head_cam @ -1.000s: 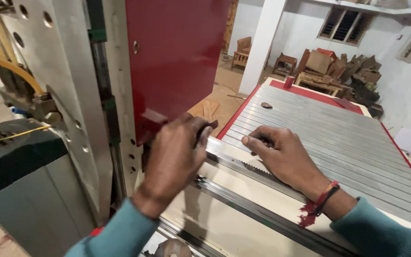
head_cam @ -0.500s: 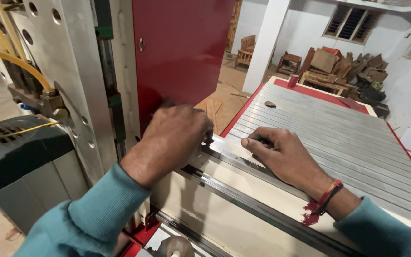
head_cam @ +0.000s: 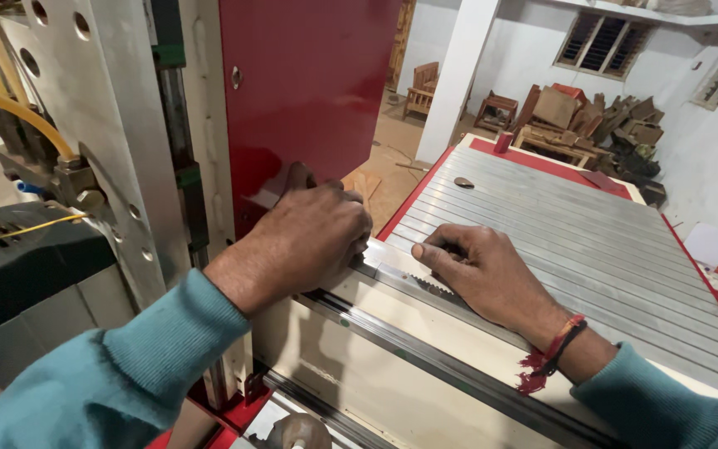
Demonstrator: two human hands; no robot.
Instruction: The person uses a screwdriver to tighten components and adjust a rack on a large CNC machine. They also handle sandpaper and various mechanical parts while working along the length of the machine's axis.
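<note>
Large machine bed (head_cam: 575,241) of grey ribbed metal slats, edged in red, stretching away to the right. Tall red panel (head_cam: 309,91) upright at centre, beside a pale perforated metal column (head_cam: 85,125) with a yellow hose (head_cam: 10,108) curving across it. Long toothed rack rail (head_cam: 425,287) along the near edge of the bed, above a cream side plate and a dark guide rail (head_cam: 425,357). Stacked wooden furniture pieces (head_cam: 583,120) on the floor at the back, well apart from the bed.

Left hand (head_cam: 313,241) in a teal sleeve, curled knuckles-up at the foot of the red panel, right at the end of the toothed rail; fingers folded under and hidden, so cannot tell whether anything is held. Right hand (head_cam: 484,278) palm down on the rail and bed edge, fingers bent and pressing flat, clasping nothing visible; red and black thread band (head_cam: 554,353) at the wrist. Hands near each other, not touching. Small dark disc (head_cam: 464,182) far up the bed.
</note>
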